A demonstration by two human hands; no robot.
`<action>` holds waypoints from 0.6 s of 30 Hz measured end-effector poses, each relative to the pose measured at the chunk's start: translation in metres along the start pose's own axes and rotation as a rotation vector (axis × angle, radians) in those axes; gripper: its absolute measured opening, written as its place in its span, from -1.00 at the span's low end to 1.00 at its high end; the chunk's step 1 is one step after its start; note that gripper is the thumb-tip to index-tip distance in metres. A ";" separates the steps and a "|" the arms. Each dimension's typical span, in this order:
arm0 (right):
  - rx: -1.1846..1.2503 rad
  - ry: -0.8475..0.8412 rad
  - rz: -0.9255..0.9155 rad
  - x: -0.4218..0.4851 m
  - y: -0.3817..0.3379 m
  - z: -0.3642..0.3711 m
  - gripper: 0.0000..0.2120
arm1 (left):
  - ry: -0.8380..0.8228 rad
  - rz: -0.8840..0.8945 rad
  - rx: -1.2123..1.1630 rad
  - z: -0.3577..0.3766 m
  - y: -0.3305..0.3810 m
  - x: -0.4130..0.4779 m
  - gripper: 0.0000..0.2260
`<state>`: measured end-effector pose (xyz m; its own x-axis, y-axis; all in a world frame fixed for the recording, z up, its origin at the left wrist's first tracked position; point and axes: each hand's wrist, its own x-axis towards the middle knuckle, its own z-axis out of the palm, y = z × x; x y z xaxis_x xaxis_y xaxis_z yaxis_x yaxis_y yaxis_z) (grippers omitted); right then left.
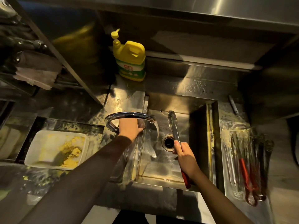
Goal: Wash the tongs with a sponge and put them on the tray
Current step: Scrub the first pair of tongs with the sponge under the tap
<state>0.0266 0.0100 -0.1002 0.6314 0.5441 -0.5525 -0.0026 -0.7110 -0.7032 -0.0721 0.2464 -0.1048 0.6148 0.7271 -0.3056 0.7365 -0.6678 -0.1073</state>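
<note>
My right hand (186,157) grips steel tongs (174,126) with a red handle over the sink (200,110), their tips pointing away toward the back wall. My left hand (129,129) reaches under the curved tap (127,114) and rests on a dark sponge (142,124) at the sink's left rim; its fingers are hidden, so the grasp is unclear. Right of the sink lies a steel tray (226,143) holding several red-handled tongs (250,167).
A yellow dish-soap bottle (129,60) stands behind the sink. A white tub (56,149) with yellow crumbs sits at the left. The wet counter is speckled with yellow residue. Folded cloths (35,73) lie on a shelf at upper left. The drain (168,142) is open.
</note>
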 end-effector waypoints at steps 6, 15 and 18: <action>0.002 -0.042 -0.026 0.000 0.009 -0.012 -0.47 | 0.077 0.164 -0.203 0.000 -0.008 -0.001 -0.69; 0.004 -0.069 -0.145 0.006 0.016 -0.021 -0.82 | -0.217 -0.273 -1.218 0.002 -0.006 -0.017 -0.56; 0.102 -0.038 -0.062 0.007 0.017 -0.021 -0.71 | -0.684 -0.450 -1.879 -0.004 -0.010 -0.029 -0.60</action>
<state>0.0471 -0.0075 -0.1067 0.6029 0.6036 -0.5217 -0.0442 -0.6276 -0.7773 -0.0962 0.2329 -0.0909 0.4909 0.2958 -0.8195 0.3739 0.7780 0.5049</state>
